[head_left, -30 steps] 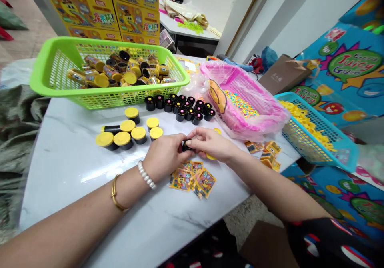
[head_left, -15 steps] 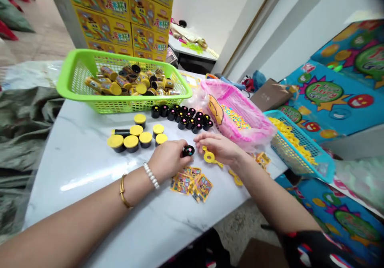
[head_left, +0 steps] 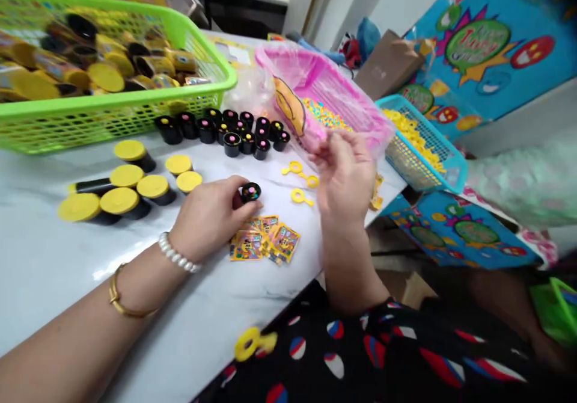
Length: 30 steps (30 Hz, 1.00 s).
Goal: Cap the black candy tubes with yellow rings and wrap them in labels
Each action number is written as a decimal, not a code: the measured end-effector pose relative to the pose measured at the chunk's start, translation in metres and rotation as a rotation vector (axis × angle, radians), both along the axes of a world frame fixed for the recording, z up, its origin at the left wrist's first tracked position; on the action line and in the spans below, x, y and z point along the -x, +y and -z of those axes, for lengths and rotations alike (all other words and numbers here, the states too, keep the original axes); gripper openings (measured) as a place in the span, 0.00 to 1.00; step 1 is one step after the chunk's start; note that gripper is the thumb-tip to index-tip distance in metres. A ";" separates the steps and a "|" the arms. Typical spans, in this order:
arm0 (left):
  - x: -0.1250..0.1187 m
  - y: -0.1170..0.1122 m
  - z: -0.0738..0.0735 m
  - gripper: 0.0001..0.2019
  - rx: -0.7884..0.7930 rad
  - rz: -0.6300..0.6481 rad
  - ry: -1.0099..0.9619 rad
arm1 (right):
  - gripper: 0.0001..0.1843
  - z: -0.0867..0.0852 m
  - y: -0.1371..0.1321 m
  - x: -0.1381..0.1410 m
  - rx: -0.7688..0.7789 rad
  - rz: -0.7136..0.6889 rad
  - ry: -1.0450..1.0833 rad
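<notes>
— Black tub, small, pink and yellow dots on its top: position and holder?
— Pinched in the fingertips of the left hand, just beyond the knuckles. Its round top faces up and slightly toward the camera, so its short axis stands nearly upright. The left hand is the nearer one. The right hand lies farther off to the tub's right, raised above the surface, with blurred, loosely curled fingers; cannot tell whether anything sits between them.
— Items closest to the hands?
— Printed sachets, piled just past the left hand's fingertips. Yellow plastic ring pieces lie just left of the right hand. Another yellow ring piece, blurred, shows below both hands, beside a patterned sleeve.
— Farther out?
— Left of the left hand, yellow-lidded tubs. Beyond its fingertips, a cluster of dotted black tubs, then a green plastic basket of labelled tubs. Beyond the right hand, a pink basket of coloured beads and a blue basket of yellow pieces.
</notes>
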<state>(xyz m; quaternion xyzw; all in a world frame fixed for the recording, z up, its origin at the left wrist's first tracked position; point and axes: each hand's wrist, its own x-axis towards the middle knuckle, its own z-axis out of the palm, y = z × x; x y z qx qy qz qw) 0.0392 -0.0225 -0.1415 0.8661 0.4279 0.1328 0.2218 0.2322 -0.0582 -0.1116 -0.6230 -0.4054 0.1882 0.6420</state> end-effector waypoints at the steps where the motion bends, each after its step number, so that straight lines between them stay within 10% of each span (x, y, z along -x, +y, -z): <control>1: 0.000 0.001 0.001 0.16 0.002 0.002 0.004 | 0.17 0.001 -0.001 0.007 0.045 -0.027 -0.046; 8: 0.005 0.005 0.003 0.13 0.121 0.035 -0.076 | 0.07 -0.016 -0.032 0.044 0.035 -0.363 -0.045; 12: 0.009 0.007 0.002 0.14 0.134 0.098 -0.102 | 0.08 -0.030 -0.058 0.062 0.269 -1.230 -0.341; 15: 0.010 0.007 0.004 0.15 0.149 0.129 -0.140 | 0.11 -0.018 -0.071 0.092 0.242 -1.602 -0.703; 21: 0.012 0.002 0.001 0.14 0.140 0.113 -0.134 | 0.08 0.016 -0.086 0.138 0.022 -1.579 -1.137; 30: 0.012 0.002 -0.008 0.12 0.101 0.093 -0.119 | 0.12 0.010 -0.092 0.110 0.003 -1.366 -1.333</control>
